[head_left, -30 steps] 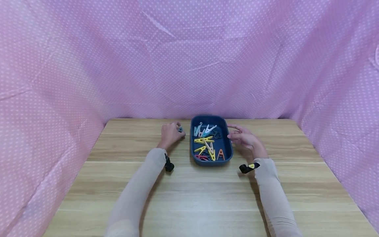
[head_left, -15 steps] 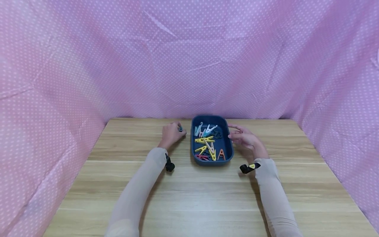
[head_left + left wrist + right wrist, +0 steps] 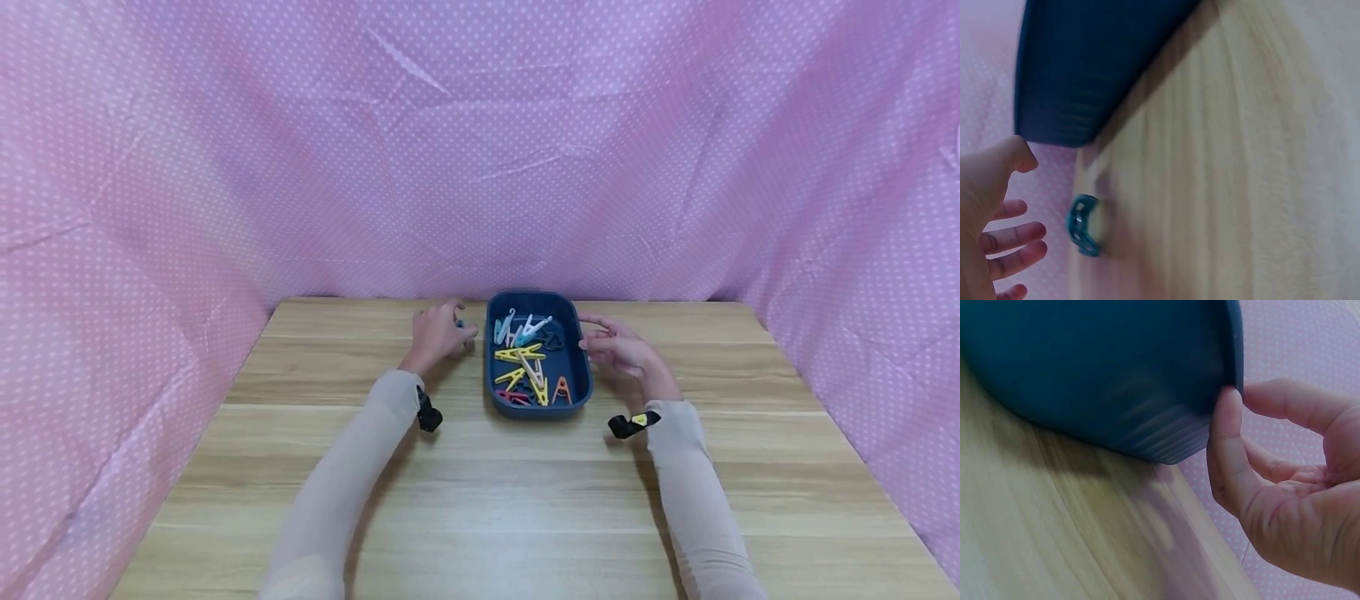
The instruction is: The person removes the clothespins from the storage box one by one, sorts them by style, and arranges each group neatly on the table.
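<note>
A dark blue box [image 3: 542, 414] holding clothespins [image 3: 519, 353] in several colors stands near the table's far edge. My left hand [image 3: 438, 336] hovers to the left of the box, its fingers spread and relaxed. Past those fingers, in the left wrist view, a small teal claw clip [image 3: 1083, 225] stands on the table, apart from the hand. At the box's right side my right hand [image 3: 621, 348] pinches the rim, thumb and fingertips meeting at the wall [image 3: 1147, 419] in the right wrist view.
The wooden table [image 3: 487, 508] reaches toward the person in front of the box. Pink dotted cloth [image 3: 480, 167] hangs right behind the far edge and along both sides. Each wrist wears a small black camera [image 3: 429, 414].
My left hand's fingers have loosened and come off the teal claw clip, and the hand has risen slightly. The right hand and the box stay nearly still.
</note>
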A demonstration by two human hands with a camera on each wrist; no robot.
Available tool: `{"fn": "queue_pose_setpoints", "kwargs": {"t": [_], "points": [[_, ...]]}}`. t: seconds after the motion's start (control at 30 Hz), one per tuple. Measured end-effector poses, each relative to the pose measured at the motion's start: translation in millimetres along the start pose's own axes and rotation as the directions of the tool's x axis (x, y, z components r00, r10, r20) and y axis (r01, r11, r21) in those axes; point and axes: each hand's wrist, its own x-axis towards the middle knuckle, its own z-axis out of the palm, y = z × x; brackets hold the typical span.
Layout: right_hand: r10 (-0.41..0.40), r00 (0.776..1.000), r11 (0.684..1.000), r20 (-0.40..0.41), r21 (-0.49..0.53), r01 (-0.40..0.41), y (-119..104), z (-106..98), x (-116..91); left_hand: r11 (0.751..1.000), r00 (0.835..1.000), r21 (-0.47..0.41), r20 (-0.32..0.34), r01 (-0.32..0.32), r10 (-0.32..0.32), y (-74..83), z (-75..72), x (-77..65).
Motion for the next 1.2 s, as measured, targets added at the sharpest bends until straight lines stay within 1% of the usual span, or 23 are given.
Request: {"fn": "queue_pose_setpoints", "kwargs": {"t": [0.1,0.23,0.3,0.4,0.5,0.57,0.67,0.73,0.83,0.9,1.03,1.13,1.2], "points": [[-0.002,1.0,1.0,0.001,-0.01,0.002,-0.7,-0.9,0.4,0.999,0.999,-0.012,-0.012,-0.049,0.049,6.4,-5.9,1.7],[-0.013,1.0,1.0,0.0,-0.029,0.013,-0.5,-2.0,1.4,0.991,0.991,0.009,-0.005,-0.131,0.131,19.6,-15.4,2.2],[-0.015,1.0,0.999,-0.002,-0.041,0.015,-0.3,-2.7,1.7,0.985,0.985,0.041,0.011,-0.17,0.169,28.6,-20.5,1.1],[-0.014,1.0,0.999,0.0,-0.051,0.014,-0.4,-3.6,1.6,0.968,0.974,0.109,0.06,-0.225,0.22,44.6,-28.2,-1.6],[-0.006,1.0,0.999,-0.005,-0.04,0.005,-2.4,-2.9,0.4,0.94,0.953,0.168,0.116,-0.298,0.281,59.1,-33.9,-3.6],[-0.004,1.0,1.0,-0.005,-0.031,0.003,-4.0,-2.3,-0.3,0.915,0.931,0.188,0.152,-0.358,0.333,66.9,-36.6,-4.4],[-0.001,1.0,1.0,-0.009,-0.022,0.001,-5.6,-1.8,-0.8,0.874,0.886,0.183,0.212,-0.45,0.412,75.0,-37.4,-4.7],[-0.003,1.0,1.0,-0.01,-0.025,0.002,-5.6,-1.8,-0.8,0.845,0.851,0.171,0.256,-0.507,0.459,79.5,-36.6,-4.8],[-0.002,1.0,1.0,-0.011,-0.028,0.002,-4.5,-1.8,-0.4,0.803,0.797,0.153,0.323,-0.576,0.51,83.7,-32.6,-4.0],[-0.003,1.0,1.0,-0.007,-0.025,0.002,-3.5,-1.7,-0.3,0.781,0.765,0.142,0.364,-0.609,0.531,85.7,-29.7,-3.8],[-0.003,1.0,1.0,-0.002,-0.023,0.003,-0.6,-2.0,0.0,0.754,0.711,0.111,0.442,-0.648,0.546,88.1,-22.5,-4.2],[-0.004,1.0,1.0,0.002,-0.021,0.004,1.0,-1.9,0.0,0.73,0.679,0.124,0.495,-0.672,0.542,88.6,-15.1,-4.4],[-0.009,1.0,1.0,0.013,-0.013,0.009,1.5,-1.0,-0.5,0.712,0.661,0.141,0.527,-0.688,0.534,89.0,-11.1,-4.9]]}}
